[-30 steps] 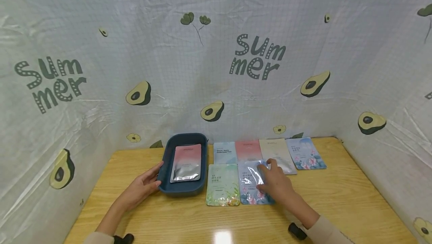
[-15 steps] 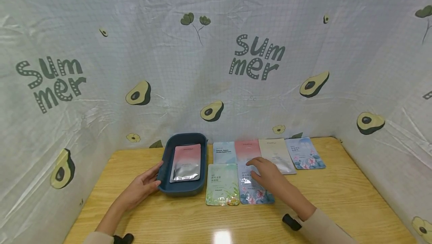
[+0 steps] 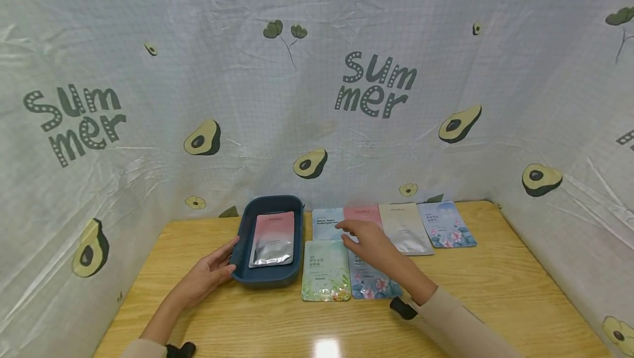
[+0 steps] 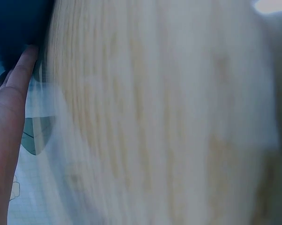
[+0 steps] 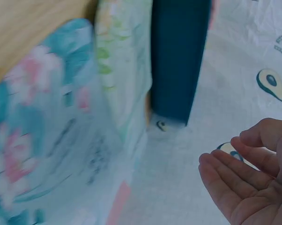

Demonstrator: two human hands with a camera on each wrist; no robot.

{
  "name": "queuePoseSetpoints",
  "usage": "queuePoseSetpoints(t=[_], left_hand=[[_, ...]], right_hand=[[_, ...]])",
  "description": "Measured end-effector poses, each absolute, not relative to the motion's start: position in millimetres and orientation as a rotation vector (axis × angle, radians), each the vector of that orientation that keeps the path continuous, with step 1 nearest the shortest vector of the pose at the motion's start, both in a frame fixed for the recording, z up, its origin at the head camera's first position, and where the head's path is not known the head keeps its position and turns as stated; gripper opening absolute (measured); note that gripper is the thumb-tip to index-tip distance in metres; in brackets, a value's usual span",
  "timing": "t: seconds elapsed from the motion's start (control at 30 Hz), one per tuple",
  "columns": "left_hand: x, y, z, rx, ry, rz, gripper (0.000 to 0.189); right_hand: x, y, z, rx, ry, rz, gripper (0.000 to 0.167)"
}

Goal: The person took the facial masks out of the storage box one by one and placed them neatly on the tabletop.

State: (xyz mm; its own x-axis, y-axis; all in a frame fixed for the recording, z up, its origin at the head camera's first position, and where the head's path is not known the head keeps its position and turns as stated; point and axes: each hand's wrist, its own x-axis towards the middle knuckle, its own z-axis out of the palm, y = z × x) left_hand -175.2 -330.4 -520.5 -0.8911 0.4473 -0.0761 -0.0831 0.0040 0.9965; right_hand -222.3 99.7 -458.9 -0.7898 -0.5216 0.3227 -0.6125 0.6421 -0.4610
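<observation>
My left hand touches the left wall of a dark blue plastic tray, its fingers fairly straight. Inside the tray lies a pink-and-silver sachet. Nothing is held by my right hand, its fingers loosely bent; it hovers over the sachets right of the tray. Its fingertips are near a light blue sachet. Below it lie a green leafy sachet and a blue floral sachet, partly covered by the hand. A pink sachet behind is partly hidden too.
Farther right lie a cream-and-silver sachet and another blue floral sachet. The wooden table meets a white avocado-print sheet at the back and sides. A dark band sits at each wrist.
My right hand has lifted off the front blue floral sachet and moved left and back towards the light blue one. My left hand has stayed at the tray.
</observation>
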Motion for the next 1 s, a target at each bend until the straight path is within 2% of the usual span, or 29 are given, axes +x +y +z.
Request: queuePoseSetpoints(t=[0.47,1.0], left_hand=[[-177,-332,-520,0.375,1.921,1.941,0.072],[-177,-332,-522,0.379,1.926,1.931,0.071]], right_hand=[[-242,55,-433,0.963,-2.689,1.042,0.029],[-275,-7,-406,1.156,-2.705,1.138,0.033]])
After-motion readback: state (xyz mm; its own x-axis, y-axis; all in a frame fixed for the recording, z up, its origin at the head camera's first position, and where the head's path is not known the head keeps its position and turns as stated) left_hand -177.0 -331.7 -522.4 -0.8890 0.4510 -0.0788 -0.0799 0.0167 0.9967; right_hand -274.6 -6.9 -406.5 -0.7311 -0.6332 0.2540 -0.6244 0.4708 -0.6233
